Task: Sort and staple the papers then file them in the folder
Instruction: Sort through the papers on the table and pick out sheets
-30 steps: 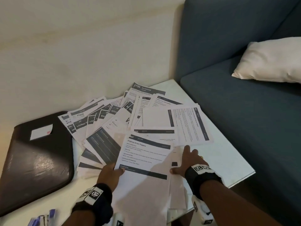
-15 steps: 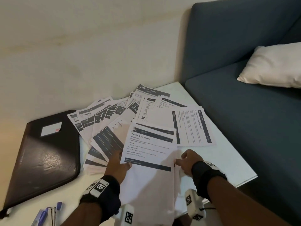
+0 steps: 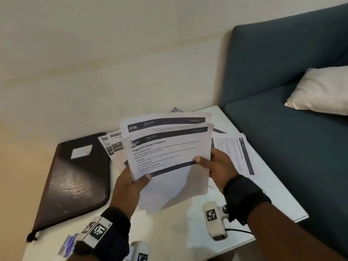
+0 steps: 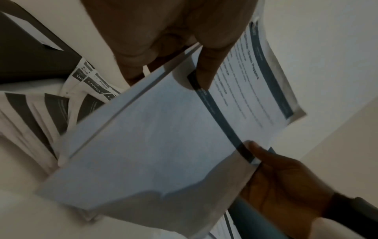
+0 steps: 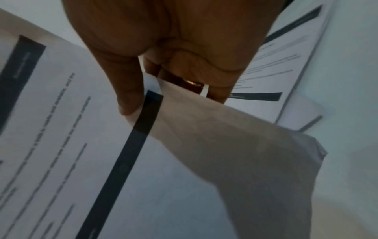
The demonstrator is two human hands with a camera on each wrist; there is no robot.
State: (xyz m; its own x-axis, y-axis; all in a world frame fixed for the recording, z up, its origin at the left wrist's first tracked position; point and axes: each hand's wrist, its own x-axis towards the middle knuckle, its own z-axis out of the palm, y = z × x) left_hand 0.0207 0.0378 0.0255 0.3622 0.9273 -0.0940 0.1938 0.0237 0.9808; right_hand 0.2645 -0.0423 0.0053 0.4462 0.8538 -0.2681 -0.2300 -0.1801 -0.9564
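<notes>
Both hands hold up a small stack of printed papers above the white table; the top sheet reads "Organize Green Peppers". My left hand grips the stack's left edge, thumb on the front. My right hand pinches the right edge, thumb on the front, fingers behind. The same stack fills the left wrist view and the right wrist view. More printed sheets lie fanned on the table behind it. A dark closed folder lies at the left.
One sheet lies flat at the right of the table. A blue-and-clear object sits at the near left edge, blurred. A dark blue sofa with a pale cushion stands close on the right. A wall runs behind.
The hands were pressing on the stack flat on the table. Now they have gathered it and lifted it up, tilted toward the camera. The head view has moved down and left.
</notes>
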